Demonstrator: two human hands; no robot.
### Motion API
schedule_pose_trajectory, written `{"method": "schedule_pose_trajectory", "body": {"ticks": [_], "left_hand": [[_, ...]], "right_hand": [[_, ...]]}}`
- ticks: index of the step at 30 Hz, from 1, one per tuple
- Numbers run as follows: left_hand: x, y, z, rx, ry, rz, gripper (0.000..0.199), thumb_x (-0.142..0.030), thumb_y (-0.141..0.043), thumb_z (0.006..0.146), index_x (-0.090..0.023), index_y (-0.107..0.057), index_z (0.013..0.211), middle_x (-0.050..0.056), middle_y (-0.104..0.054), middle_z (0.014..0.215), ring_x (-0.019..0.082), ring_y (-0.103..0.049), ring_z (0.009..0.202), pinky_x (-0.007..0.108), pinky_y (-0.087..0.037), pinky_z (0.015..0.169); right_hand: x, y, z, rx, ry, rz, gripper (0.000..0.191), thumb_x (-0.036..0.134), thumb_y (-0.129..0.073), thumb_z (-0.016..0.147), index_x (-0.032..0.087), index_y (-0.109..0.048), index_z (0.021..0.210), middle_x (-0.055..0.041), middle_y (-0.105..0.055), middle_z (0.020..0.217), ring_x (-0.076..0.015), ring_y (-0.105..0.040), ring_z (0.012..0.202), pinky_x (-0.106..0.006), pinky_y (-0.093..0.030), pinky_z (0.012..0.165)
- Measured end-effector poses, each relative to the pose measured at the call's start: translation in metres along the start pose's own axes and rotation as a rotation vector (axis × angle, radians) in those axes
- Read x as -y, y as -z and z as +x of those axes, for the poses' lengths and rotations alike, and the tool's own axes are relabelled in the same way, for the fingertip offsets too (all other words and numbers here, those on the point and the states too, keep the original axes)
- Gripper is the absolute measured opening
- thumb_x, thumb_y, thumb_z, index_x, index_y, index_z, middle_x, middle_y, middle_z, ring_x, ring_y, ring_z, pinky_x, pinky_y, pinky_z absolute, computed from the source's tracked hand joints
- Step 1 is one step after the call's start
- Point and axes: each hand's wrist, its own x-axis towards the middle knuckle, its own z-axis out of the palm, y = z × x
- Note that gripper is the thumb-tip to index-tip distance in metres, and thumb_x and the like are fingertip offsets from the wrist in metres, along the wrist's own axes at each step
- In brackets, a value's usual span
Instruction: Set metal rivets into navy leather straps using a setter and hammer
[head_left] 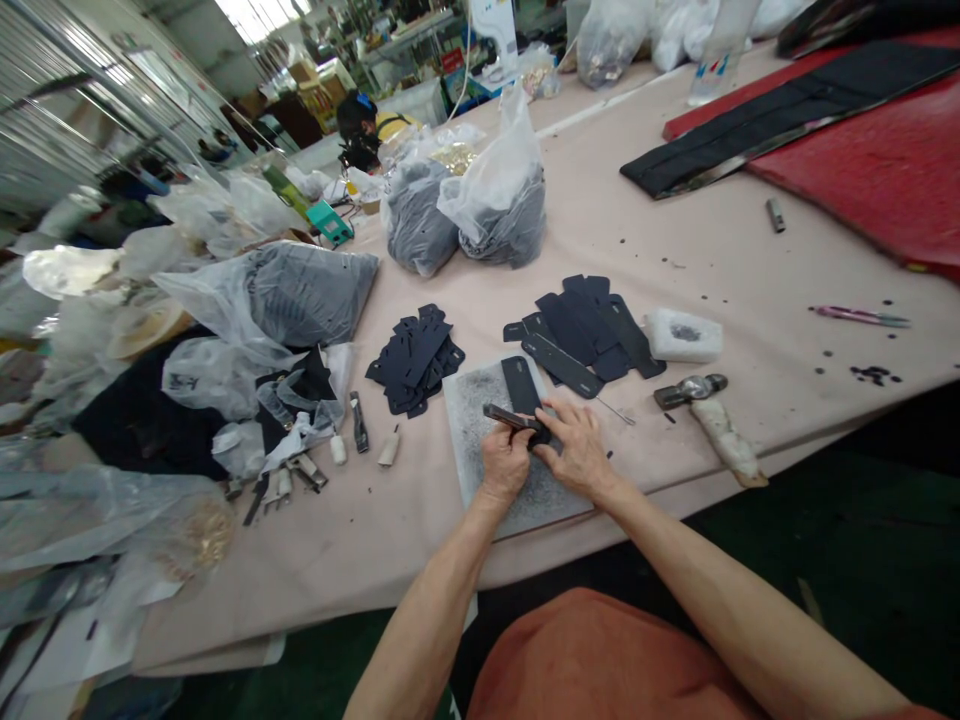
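Observation:
A marked grey-white board lies at the table's front edge. On it rests a dark flat strip with a slot near its far end. My left hand is closed around a dark metal punch, which is tilted over the strip's near end. My right hand has its fingers bent at that same end, thumb close to the punch tip; the exact contact is partly hidden. Beyond the board lie a pile of dark slotted pieces and a spread of longer dark strips.
Right of the board are a white block, a hammer with a wrapped handle, and a pen. Loose punches and filled plastic bags stand left. A red sheet lies far right. Another person is in the background.

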Motion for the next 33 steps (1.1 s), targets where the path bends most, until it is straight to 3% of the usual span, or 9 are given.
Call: {"method": "schedule_pose_trajectory", "body": {"ticks": [8, 15, 21, 27, 33], "left_hand": [[0.014, 0.004, 0.007, -0.203, 0.285, -0.33, 0.02, -0.032, -0.06, 0.086, -0.014, -0.069, 0.09, 0.007, -0.074, 0.085, 0.019, -0.072, 0.077, 0.031, -0.06, 0.073], [0.011, 0.007, 0.0, -0.125, 0.209, -0.169, 0.017, -0.027, -0.061, 0.085, -0.017, -0.073, 0.091, 0.007, -0.075, 0.09, 0.021, -0.071, 0.084, 0.032, -0.058, 0.078], [0.005, 0.009, -0.002, -0.122, 0.197, -0.181, 0.016, -0.024, -0.059, 0.086, -0.017, -0.073, 0.091, 0.006, -0.076, 0.089, 0.02, -0.071, 0.084, 0.031, -0.056, 0.077], [0.004, 0.011, -0.001, -0.11, 0.201, -0.17, 0.016, -0.022, -0.058, 0.086, -0.018, -0.073, 0.091, 0.006, -0.076, 0.089, 0.02, -0.071, 0.086, 0.031, -0.054, 0.079], [0.003, 0.012, -0.001, -0.102, 0.232, -0.142, 0.015, -0.022, -0.058, 0.087, -0.017, -0.072, 0.091, 0.006, -0.075, 0.088, 0.02, -0.07, 0.084, 0.03, -0.052, 0.078]], "right_hand": [[-0.005, -0.007, 0.001, -0.028, 0.01, 0.005, 0.053, 0.033, -0.065, 0.079, 0.023, -0.058, 0.13, -0.0098, -0.049, 0.146, -0.0335, -0.045, 0.127, -0.06, -0.022, 0.11], [-0.012, -0.014, 0.0, -0.083, 0.036, 0.046, 0.054, 0.036, -0.062, 0.08, 0.022, -0.055, 0.131, -0.0116, -0.051, 0.144, -0.0331, -0.046, 0.128, -0.057, -0.024, 0.109], [-0.013, -0.017, -0.001, -0.15, 0.03, 0.085, 0.057, 0.036, -0.062, 0.078, 0.019, -0.053, 0.131, -0.0148, -0.053, 0.139, -0.0326, -0.047, 0.128, -0.055, -0.028, 0.109], [-0.008, -0.014, -0.003, -0.148, -0.067, 0.021, 0.054, 0.034, -0.068, 0.071, 0.018, -0.061, 0.121, -0.0143, -0.056, 0.127, -0.0329, -0.051, 0.118, -0.05, -0.037, 0.102], [0.009, -0.009, 0.006, -0.166, -0.144, -0.088, 0.04, 0.028, -0.064, 0.073, 0.018, -0.063, 0.112, -0.0128, -0.055, 0.127, -0.0318, -0.049, 0.118, -0.047, -0.036, 0.102]]}}
